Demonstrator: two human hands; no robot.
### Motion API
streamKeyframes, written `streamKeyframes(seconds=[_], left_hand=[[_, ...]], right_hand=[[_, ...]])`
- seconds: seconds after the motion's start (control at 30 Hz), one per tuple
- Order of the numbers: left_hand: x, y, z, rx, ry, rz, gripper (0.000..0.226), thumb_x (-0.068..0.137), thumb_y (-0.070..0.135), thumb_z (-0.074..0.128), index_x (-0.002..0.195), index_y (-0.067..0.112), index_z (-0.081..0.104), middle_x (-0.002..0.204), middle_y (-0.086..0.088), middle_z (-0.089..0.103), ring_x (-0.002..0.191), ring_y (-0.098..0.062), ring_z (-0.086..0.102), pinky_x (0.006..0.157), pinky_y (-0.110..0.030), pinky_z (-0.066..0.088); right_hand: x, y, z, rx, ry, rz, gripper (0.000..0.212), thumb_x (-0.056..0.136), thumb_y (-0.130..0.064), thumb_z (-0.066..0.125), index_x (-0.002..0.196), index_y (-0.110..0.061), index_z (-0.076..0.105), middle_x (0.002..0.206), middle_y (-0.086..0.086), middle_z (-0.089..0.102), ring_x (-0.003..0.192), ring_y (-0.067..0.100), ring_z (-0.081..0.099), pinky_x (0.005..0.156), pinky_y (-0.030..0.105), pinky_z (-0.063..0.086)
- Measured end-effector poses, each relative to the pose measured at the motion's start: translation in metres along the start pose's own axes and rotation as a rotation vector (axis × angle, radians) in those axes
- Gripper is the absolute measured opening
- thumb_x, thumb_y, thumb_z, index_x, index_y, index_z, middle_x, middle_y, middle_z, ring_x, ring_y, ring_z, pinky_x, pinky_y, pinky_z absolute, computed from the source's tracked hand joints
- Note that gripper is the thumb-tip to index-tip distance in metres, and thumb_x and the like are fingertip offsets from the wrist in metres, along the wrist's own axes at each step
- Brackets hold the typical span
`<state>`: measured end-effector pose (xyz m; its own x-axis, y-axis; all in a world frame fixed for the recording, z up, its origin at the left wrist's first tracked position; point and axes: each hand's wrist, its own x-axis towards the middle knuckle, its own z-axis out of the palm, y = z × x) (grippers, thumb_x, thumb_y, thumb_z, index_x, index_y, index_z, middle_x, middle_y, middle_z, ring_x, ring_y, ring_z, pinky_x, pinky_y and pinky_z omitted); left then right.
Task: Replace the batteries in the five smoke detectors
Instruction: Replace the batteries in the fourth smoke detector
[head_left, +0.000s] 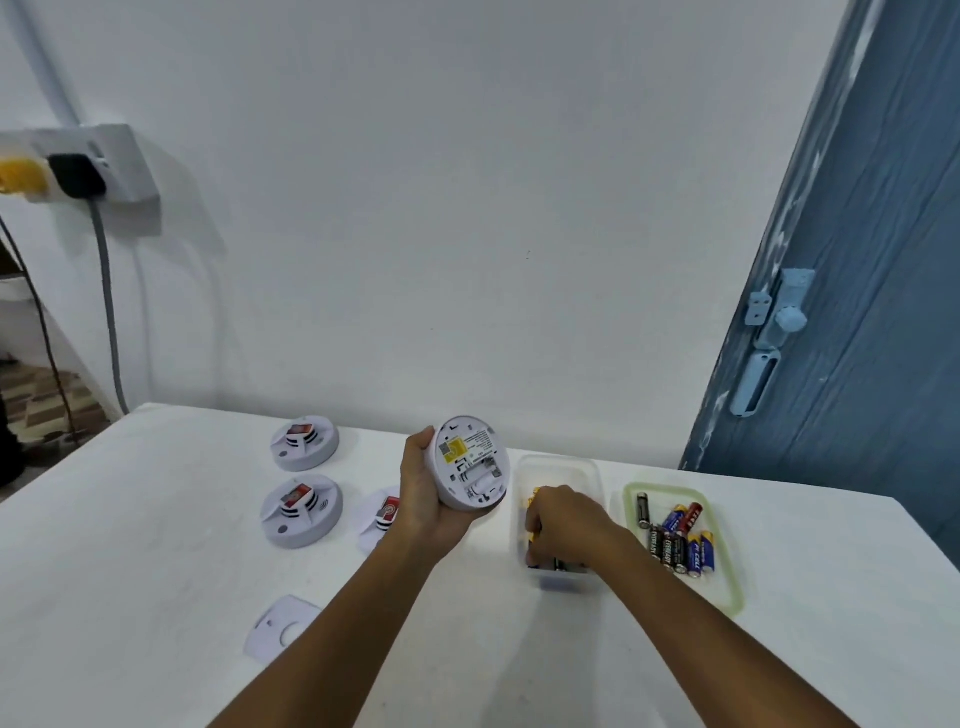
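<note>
My left hand (423, 499) grips a white round smoke detector (470, 462) above the table, its back side with a yellow label and open battery bay turned toward me. My right hand (563, 522) reaches into a clear plastic box (589, 470), fingers curled around a yellow battery (532, 496); more batteries lie under the hand. Three other detectors stand on the table: one at the far left (305, 442), one nearer (301, 511), one partly hidden behind my left wrist (382, 517). A flat white cover plate (280, 626) lies near my left forearm.
A green-rimmed lid (737, 597) to the right holds several loose batteries (680, 540). The white table (130, 545) meets a white wall. A blue door (857, 312) stands at the right. A power strip (78, 166) with cables hangs at the left.
</note>
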<state>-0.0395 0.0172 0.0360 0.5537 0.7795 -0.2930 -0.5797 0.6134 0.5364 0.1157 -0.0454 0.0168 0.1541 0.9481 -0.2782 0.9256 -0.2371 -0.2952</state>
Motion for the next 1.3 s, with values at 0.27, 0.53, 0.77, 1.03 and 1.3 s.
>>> streamKeyframes(seconds=[0.27, 0.53, 0.77, 1.03, 1.3], left_hand=[[0.005, 0.007, 0.001, 0.041, -0.071, -0.083, 0.043, 0.089, 0.048, 0.046, 0.11, 0.015, 0.064, 0.108, -0.013, 0.066, 0.106, -0.031, 0.055, 0.107, -0.05, 0.033], [0.005, 0.008, 0.001, 0.026, -0.107, -0.11, 0.043, 0.089, 0.048, 0.045, 0.109, 0.015, 0.064, 0.102, -0.014, 0.068, 0.1, -0.031, 0.057, 0.093, -0.047, 0.042], [0.004, 0.002, 0.007, -0.035, -0.144, -0.098, 0.045, 0.089, 0.046, 0.045, 0.104, 0.01, 0.067, 0.097, -0.017, 0.07, 0.098, -0.033, 0.057, 0.089, -0.046, 0.043], [0.006, 0.002, 0.016, -0.027, -0.15, -0.06, 0.045, 0.089, 0.045, 0.044, 0.103, 0.01, 0.069, 0.096, -0.018, 0.07, 0.094, -0.032, 0.058, 0.098, -0.048, 0.04], [0.006, 0.004, 0.018, -0.021, -0.173, -0.056, 0.048, 0.087, 0.047, 0.045, 0.114, 0.012, 0.065, 0.103, -0.017, 0.068, 0.096, -0.031, 0.059, 0.088, -0.046, 0.047]], right_hand=[[0.002, -0.002, 0.015, 0.105, 0.035, 0.074, 0.017, 0.066, -0.004, 0.06, 0.073, -0.013, 0.048, 0.076, 0.006, 0.046, 0.066, 0.02, 0.046, 0.059, 0.026, 0.037], [-0.012, 0.002, 0.004, 0.856, 0.437, 0.176, 0.02, 0.072, 0.005, 0.071, 0.073, -0.014, 0.063, 0.074, 0.006, 0.068, 0.064, 0.02, 0.063, 0.061, 0.031, 0.057], [-0.04, -0.03, -0.031, 1.485, 0.598, 0.045, 0.013, 0.08, 0.004, 0.07, 0.089, -0.002, 0.065, 0.078, 0.013, 0.072, 0.07, 0.02, 0.071, 0.063, 0.029, 0.054], [-0.028, -0.052, -0.03, 1.169, 0.742, 0.04, 0.009, 0.077, -0.007, 0.077, 0.079, -0.01, 0.069, 0.075, 0.007, 0.072, 0.063, 0.012, 0.068, 0.053, 0.018, 0.05], [-0.023, -0.051, -0.022, 0.875, 0.861, -0.018, 0.011, 0.082, -0.003, 0.069, 0.091, -0.008, 0.074, 0.092, 0.002, 0.064, 0.074, 0.004, 0.06, 0.062, 0.007, 0.046]])
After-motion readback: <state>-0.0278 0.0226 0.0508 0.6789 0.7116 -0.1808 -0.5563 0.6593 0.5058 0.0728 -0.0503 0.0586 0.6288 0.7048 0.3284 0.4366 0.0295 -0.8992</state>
